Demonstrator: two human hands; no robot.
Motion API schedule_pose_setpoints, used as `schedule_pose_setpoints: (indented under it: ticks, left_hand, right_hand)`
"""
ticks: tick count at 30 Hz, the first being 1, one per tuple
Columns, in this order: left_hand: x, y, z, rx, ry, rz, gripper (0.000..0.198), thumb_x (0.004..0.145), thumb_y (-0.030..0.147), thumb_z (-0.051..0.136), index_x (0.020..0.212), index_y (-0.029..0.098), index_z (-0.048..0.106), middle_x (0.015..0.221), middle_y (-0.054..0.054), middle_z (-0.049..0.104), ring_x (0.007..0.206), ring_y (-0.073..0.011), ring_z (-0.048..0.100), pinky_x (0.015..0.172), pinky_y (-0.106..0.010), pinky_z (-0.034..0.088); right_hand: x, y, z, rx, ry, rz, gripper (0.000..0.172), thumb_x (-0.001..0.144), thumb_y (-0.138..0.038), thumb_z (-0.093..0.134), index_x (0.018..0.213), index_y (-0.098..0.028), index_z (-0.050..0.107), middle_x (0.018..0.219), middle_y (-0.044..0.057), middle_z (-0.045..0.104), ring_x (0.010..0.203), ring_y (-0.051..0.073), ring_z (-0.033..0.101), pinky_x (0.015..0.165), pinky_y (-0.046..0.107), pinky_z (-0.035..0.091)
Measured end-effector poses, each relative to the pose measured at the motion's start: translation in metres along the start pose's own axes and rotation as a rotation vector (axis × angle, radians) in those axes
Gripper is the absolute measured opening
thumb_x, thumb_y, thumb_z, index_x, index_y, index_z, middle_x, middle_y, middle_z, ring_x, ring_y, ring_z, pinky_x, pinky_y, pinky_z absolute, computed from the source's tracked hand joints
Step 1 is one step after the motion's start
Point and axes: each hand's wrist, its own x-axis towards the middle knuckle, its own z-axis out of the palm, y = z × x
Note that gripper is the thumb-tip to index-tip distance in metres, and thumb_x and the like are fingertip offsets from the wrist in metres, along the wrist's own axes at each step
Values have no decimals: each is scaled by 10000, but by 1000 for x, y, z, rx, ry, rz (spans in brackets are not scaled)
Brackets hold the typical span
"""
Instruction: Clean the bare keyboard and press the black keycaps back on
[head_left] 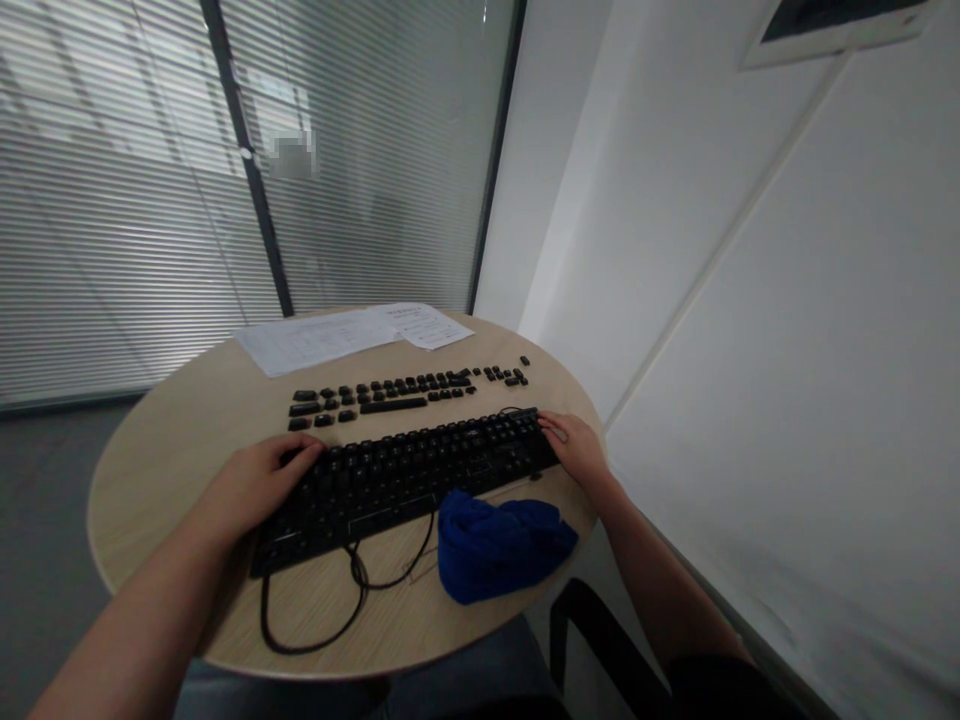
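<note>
A black keyboard (405, 478) lies at a slant across the round table, its lower rows stripped of many keycaps. My left hand (259, 485) grips its left end, thumb and fingers at the upper left edge. At the far right end, my right hand (576, 446) holds the keyboard's side with bent fingers. Loose black keycaps (397, 388) sit in rows just beyond the keyboard, a long space bar keycap (393, 405) among them. A crumpled blue cloth (502, 545) rests in front of the keyboard, to the right.
The keyboard's black cable (360, 575) loops along the near edge of the round table (165, 440). Printed paper sheets (330, 335) lie at the back. A white wall (750, 330) stands close on the right, and a chair armrest (600, 640) is below the table edge.
</note>
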Motion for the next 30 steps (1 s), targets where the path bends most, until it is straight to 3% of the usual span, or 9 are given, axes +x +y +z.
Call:
schedule_pose_setpoints:
  ticks: [11, 18, 30]
  left_hand:
    - [-4, 5, -4, -3, -5, 6, 549, 831, 595, 389, 1031, 226, 743, 1078, -84, 784, 1038, -304, 712, 951, -383, 525]
    - [2, -4, 3, -2, 0, 2, 589, 813, 622, 366, 1053, 229, 734, 1102, -87, 774, 1069, -318, 696, 971, -405, 510]
    - [-1, 2, -2, -8, -19, -13, 600, 802, 630, 358, 1046, 226, 727, 1095, -88, 772, 1058, -311, 693, 979, -403, 506]
  right_hand:
    - [1, 3, 6, 95, 12, 24, 281, 940, -281, 580, 1151, -272, 765, 1123, 44, 795, 1034, 246, 752, 1002, 433, 579]
    - [2, 6, 7, 151, 39, 33, 264, 932, -277, 580, 1098, -252, 783, 1132, 51, 793, 1034, 243, 756, 991, 413, 591]
    - [3, 6, 6, 105, 7, 15, 232, 893, -231, 589, 1004, -226, 793, 1073, 72, 801, 995, 248, 761, 951, 408, 594]
